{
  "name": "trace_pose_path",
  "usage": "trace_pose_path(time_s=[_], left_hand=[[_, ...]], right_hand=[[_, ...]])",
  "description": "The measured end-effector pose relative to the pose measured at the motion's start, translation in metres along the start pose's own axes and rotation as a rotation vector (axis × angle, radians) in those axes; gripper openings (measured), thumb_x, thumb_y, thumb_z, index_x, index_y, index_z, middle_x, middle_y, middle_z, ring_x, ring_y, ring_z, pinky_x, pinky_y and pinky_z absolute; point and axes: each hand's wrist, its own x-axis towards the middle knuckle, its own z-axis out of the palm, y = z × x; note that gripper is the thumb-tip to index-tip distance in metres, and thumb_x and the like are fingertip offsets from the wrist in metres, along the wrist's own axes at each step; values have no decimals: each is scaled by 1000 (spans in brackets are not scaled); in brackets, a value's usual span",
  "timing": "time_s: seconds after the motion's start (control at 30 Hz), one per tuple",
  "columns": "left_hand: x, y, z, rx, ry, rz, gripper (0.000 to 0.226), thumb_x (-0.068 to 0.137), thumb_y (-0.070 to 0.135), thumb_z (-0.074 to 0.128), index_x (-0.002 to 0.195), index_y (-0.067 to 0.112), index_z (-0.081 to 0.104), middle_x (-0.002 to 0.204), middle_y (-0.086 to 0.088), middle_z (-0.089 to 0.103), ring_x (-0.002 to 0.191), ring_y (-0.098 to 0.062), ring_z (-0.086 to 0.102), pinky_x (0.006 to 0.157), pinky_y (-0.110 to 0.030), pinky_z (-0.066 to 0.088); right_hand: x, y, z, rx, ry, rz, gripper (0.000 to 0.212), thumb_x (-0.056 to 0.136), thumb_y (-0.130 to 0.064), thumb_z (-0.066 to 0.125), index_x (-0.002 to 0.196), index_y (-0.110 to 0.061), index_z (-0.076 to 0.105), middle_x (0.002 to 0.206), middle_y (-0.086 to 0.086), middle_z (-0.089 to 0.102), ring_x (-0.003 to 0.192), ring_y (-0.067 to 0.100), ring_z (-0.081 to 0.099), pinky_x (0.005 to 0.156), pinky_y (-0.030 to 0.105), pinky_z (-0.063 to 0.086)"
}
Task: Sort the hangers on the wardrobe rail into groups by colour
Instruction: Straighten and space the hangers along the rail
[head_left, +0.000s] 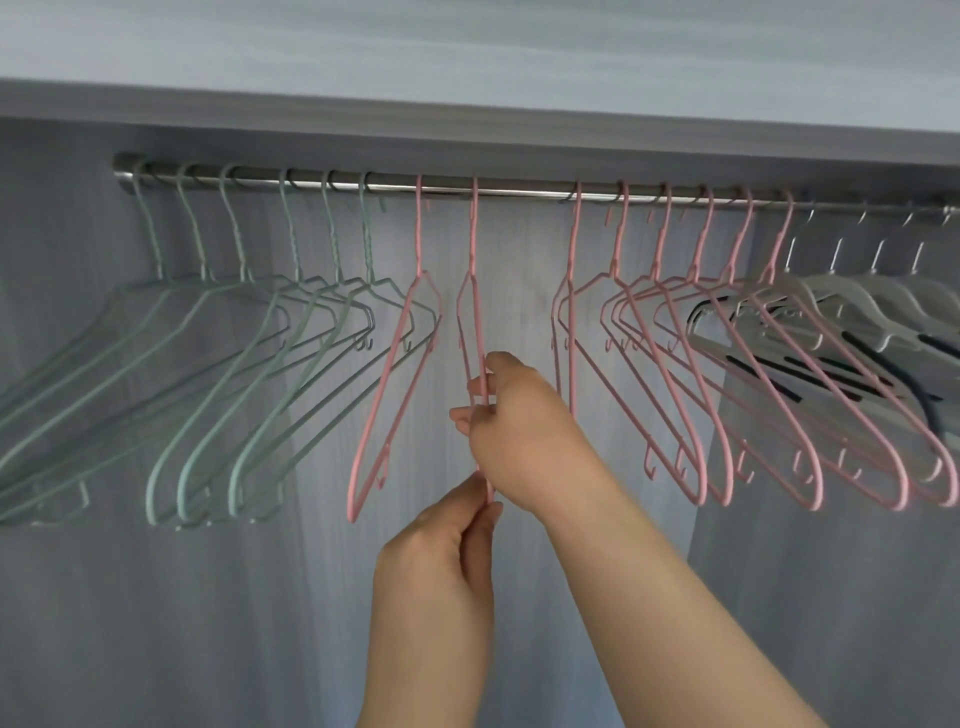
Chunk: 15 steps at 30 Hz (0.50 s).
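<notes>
Both hands (511, 431) on pink hanger (474, 291), green hangers (208, 364) leftward.

Both forearms are seen bare — no sleeves are worn. The left hand (436, 561) and right hand (524, 431) are ungloved — fingernails kept short.

The inside of a wardrobe fills the view. Its back panel (130, 597) is grey-blue with a faint vertical wood grain. A pale shelf board (467, 98) runs across the top, and soft light brightens the middle.
</notes>
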Motion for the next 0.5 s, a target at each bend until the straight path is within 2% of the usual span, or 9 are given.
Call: trace_pose_path(time_s=[0.07, 0.17, 0.2, 0.27, 0.33, 0.4, 0.5], left_hand=[[-1, 2, 2, -34, 18, 3, 26, 82, 6, 62, 98, 24, 71, 73, -8, 72, 84, -1, 53, 59, 7, 34], [-2, 4, 4, -30, 58, 4, 26, 80, 22, 55, 101, 37, 58, 63, 11, 65, 77, -3, 59, 61, -2, 41], [-2, 4, 5, -28, 69, 0, 28, 79, 23, 52, 103, 38, 54, 61, 18, 60, 76, -3, 59, 62, -3, 42], [-2, 6, 7, -28, 75, -12, 31, 79, 25, 51, 105, 40, 50, 60, 25, 54, 75, 1, 59, 62, -3, 42], [-3, 6, 9, -27, 80, -15, 32, 79, 27, 50, 107, 42, 50, 60, 33, 54, 72, 9, 57, 61, 2, 40], [-3, 5, 10, -32, 84, -22, 32, 78, 28, 50, 106, 44, 51, 60, 39, 53, 72, 12, 57, 62, 4, 38], [-4, 3, 12, -20, 94, -27, 30, 77, 28, 51, 100, 47, 52, 60, 27, 54, 73, -2, 59, 61, 1, 39]], right_hand=[[-6, 1, -6, -98, 49, -55, 51, 96, -13, 41, 143, -10, 22, 141, 7, 38, 126, 21, 45, 101, 26, 37], [-11, 6, -23, -239, 276, -124, 53, 95, -15, 42, 144, -11, 21, 147, 6, 26, 134, 22, 31, 105, 24, 28], [-9, 9, -28, -270, 328, -108, 54, 95, -12, 41, 145, -10, 19, 150, 7, 22, 137, 23, 25, 108, 25, 25], [0, 17, -35, -286, 320, -14, 59, 95, -7, 40, 146, -7, 10, 153, 10, 16, 140, 25, 19, 112, 30, 22], [11, 24, -35, -180, 249, 89, 62, 96, -7, 37, 147, -5, 2, 154, 12, 14, 141, 28, 21, 114, 34, 23], [19, 31, -29, 37, 183, 153, 62, 98, -15, 34, 147, -8, -4, 154, 10, 18, 138, 27, 28, 112, 35, 27], [26, 40, -18, 314, 214, 172, 56, 99, -23, 31, 147, -16, 3, 140, 2, 41, 112, 21, 52, 93, 31, 47]])
